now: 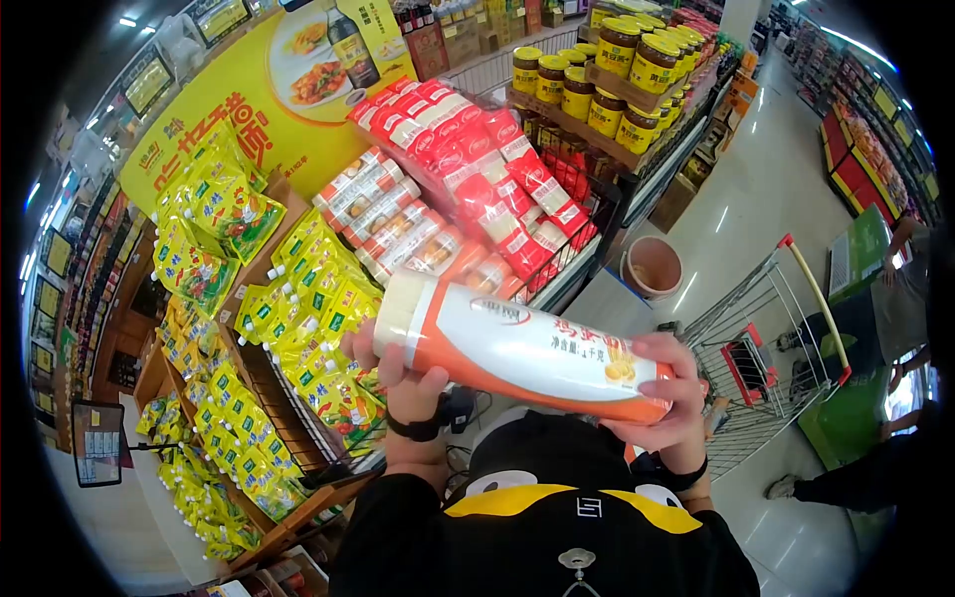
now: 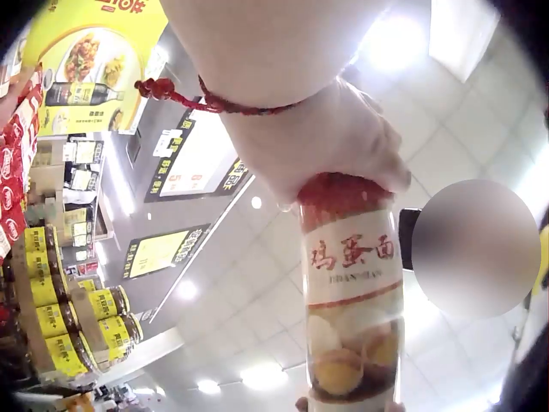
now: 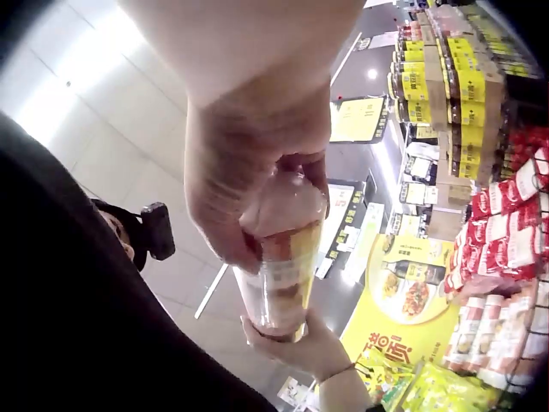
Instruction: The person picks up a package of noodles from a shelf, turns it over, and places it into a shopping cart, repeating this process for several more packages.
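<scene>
A long cylindrical pack of egg noodles (image 1: pixel 517 348), white and orange with a glossy wrapper, lies sideways in front of my chest. My left hand (image 1: pixel 403 383) grips its pale left end from below, fingers bent around it. At the other end my right hand (image 1: pixel 676 393) holds the orange edge between thumb and fingers. In the left wrist view, the left hand (image 2: pixel 317 146) covers the pack's red end, and the egg picture on the wrapper shows. The right wrist view has the right hand (image 3: pixel 249 172) wrapped over the near end, with the left hand at the far end.
Behind the pack, a wire bin holds similar noodle packs (image 1: pixel 383 209) and red-and-white bags (image 1: pixel 477 159). Yellow seasoning pouches (image 1: pixel 308 308) fill the left racks. Yellow-lidded jars (image 1: pixel 597 85) stand behind. On the right are a bucket (image 1: pixel 652 267), a shopping cart (image 1: pixel 766 358) and another person.
</scene>
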Motion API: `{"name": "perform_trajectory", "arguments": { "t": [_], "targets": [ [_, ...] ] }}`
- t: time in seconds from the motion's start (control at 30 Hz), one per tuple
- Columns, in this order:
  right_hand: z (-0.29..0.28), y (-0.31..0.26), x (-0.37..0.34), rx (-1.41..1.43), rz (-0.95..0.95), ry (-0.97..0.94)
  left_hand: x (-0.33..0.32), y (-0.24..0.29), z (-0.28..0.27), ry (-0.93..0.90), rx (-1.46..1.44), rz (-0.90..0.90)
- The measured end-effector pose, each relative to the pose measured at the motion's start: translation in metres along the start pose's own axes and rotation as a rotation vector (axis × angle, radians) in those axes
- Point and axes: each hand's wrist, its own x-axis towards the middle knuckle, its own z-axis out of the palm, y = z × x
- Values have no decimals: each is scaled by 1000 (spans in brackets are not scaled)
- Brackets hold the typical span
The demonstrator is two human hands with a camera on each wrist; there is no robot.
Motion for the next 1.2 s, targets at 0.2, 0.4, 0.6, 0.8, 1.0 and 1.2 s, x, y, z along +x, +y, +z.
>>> {"name": "perform_trajectory", "arguments": {
  "t": [0.2, 0.4, 0.6, 0.8, 1.0, 1.2],
  "targets": [
    [-20, -12, -2, -194, -130, -48, 23, -1, 2, 40, -66, 105],
    [-24, -8, -18, -311, 184, 59, 42, -5, 3, -263, -517, 110],
    [-18, -4, -12, 425, 648, 252, 43, 4, 13, -725, -1035, -260],
    [-17, 9, -23, 719, 938, 311, 31, -15, 10, -1166, -1406, -621],
    [-22, 28, -29, 891, 1214, 393, 22, 1, 4, -1138, -1818, -1527],
    [-35, 38, -53, 917, 1238, 323, 12, 8, 6, -1088, -1980, -1541]
  ]
}}
